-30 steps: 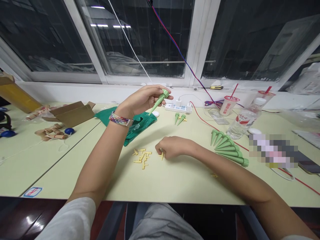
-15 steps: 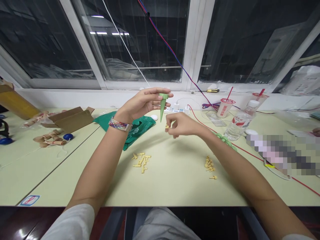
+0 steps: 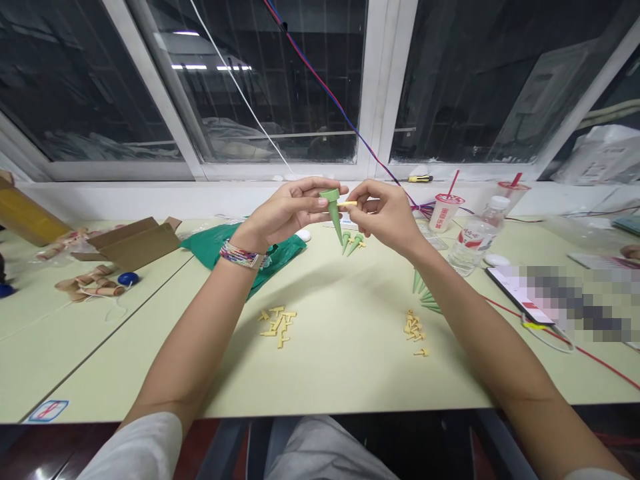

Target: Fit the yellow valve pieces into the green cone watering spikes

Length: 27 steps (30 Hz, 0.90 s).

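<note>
Above the table my left hand pinches a green plastic spike, its wide cap up and its point down. Close on its right, my right hand is closed on a small yellow plastic piece, whose tip meets the side of the spike just below the cap; whether it is inserted I cannot tell. Behind the hands lie two green spikes with yellow pieces on them. More green spikes are partly hidden by my right forearm. Loose yellow pieces form a left pile and a right pile.
A green plastic bag lies behind my left wrist. Leftward are an open cardboard box and wooden toys with a blue ball. A water bottle, a lidded cup, a phone and a red cable are on the right.
My right hand has risen and brought the yellow piece against the green spike. The spike in my left hand is tilted slightly more. Green spikes behind the hands have come into view.
</note>
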Available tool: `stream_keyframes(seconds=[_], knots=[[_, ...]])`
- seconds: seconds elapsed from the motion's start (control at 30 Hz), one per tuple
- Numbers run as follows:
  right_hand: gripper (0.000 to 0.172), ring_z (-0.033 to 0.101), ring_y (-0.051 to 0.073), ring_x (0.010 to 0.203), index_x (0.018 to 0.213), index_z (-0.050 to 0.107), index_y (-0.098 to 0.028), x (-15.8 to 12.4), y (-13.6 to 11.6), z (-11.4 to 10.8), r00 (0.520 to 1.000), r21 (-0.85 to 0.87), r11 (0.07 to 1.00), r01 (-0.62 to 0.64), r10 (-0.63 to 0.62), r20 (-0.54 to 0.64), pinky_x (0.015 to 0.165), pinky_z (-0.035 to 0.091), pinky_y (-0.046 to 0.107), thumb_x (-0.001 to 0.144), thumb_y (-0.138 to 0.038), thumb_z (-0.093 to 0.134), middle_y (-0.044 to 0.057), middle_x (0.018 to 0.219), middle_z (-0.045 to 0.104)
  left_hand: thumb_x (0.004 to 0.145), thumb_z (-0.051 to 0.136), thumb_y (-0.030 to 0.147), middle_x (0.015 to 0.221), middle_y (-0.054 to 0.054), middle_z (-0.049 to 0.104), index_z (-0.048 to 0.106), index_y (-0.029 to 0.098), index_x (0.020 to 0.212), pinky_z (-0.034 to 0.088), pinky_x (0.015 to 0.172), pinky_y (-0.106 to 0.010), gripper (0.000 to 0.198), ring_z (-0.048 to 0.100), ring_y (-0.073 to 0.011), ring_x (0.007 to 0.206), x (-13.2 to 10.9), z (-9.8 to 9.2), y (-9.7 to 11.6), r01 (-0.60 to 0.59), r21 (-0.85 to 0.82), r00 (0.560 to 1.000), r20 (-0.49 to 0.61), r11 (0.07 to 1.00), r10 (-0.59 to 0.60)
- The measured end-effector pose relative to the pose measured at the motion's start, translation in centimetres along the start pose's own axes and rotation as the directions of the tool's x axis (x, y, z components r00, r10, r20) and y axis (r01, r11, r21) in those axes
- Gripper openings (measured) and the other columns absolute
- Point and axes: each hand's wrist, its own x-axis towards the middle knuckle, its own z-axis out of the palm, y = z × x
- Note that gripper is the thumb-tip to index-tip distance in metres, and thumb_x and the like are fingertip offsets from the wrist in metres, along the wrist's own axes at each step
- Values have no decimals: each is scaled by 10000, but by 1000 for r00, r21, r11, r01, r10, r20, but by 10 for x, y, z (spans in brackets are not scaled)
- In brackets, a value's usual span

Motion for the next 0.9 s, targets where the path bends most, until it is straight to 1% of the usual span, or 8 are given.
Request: stream_keyframes(seconds=[0.07, 0.17, 0.27, 0.33, 0.47, 0.57, 0.67, 0.9], knots=[[169, 574, 123, 540, 853, 650, -200, -1, -3, -3, 1000, -18, 1000, 4, -4, 15, 448, 449, 238, 871, -346, 736, -12, 704, 588, 744, 894, 212, 1277, -130, 771, 811, 219, 1133, 574, 1103, -536, 399, 720, -360, 1235, 0, 3, 0, 10, 0, 1000, -17, 1000, -10], [190, 591, 131, 539, 846, 673, -188, -2, -9, -9, 998, -51, 998, 43, -41, 40, 479, 479, 252, 890, -360, 740, -5, 691, 609, 729, 911, 201, 1238, -136, 783, 809, 206, 1133, 571, 1102, -560, 416, 715, -373, 1241, -1, 6, 1, 11, 4, 999, -37, 1000, -11], [211, 614, 137, 543, 835, 681, -181, -4, -13, -13, 995, -83, 992, 91, -87, 53, 498, 499, 263, 916, -371, 725, 13, 725, 652, 728, 919, 219, 1234, -131, 787, 809, 210, 1152, 570, 1103, -563, 438, 711, -373, 1249, -2, 9, 2, 5, 18, 999, -45, 1000, -4], [231, 622, 139, 537, 831, 678, -179, -4, -14, -14, 993, -72, 991, 109, -105, 58, 487, 503, 268, 926, -385, 723, 22, 752, 670, 724, 923, 240, 1234, -127, 790, 814, 215, 1161, 571, 1102, -565, 451, 711, -376, 1248, -3, 12, 1, 0, 25, 998, -55, 1000, 1], [277, 633, 139, 530, 836, 668, -176, -3, -12, -12, 996, -25, 996, 89, -88, 35, 471, 520, 262, 916, -428, 750, 10, 732, 647, 714, 929, 266, 1215, -121, 800, 833, 215, 1137, 559, 1115, -578, 437, 704, -385, 1257, -2, 19, -1, -31, 33, 994, -99, 999, 35], [319, 651, 138, 546, 846, 661, -173, -1, -6, -9, 997, -1, 997, 71, -71, 11, 484, 546, 251, 906, -469, 765, -3, 712, 622, 722, 921, 275, 1244, -106, 794, 843, 225, 1117, 558, 1121, -578, 406, 687, -386, 1286, -2, 24, -3, -65, 28, 992, -106, 997, 68], [356, 667, 142, 561, 862, 653, -177, 0, -2, -7, 999, 23, 998, 51, -51, 8, 505, 571, 248, 894, -510, 776, -12, 703, 609, 722, 922, 275, 1269, -104, 786, 846, 226, 1111, 566, 1118, -567, 400, 668, -391, 1313, -2, 27, -3, -72, 22, 991, -115, 997, 74], [335, 685, 155, 572, 855, 636, -187, 0, 0, -5, 999, 8, 999, 38, -38, -23, 498, 577, 248, 900, -493, 763, -14, 693, 600, 731, 921, 266, 1222, -99, 801, 835, 215, 1153, 573, 1112, -554, 434, 664, -391, 1317, -1, 29, -4, -61, 27, 989, -131, 998, 64]])
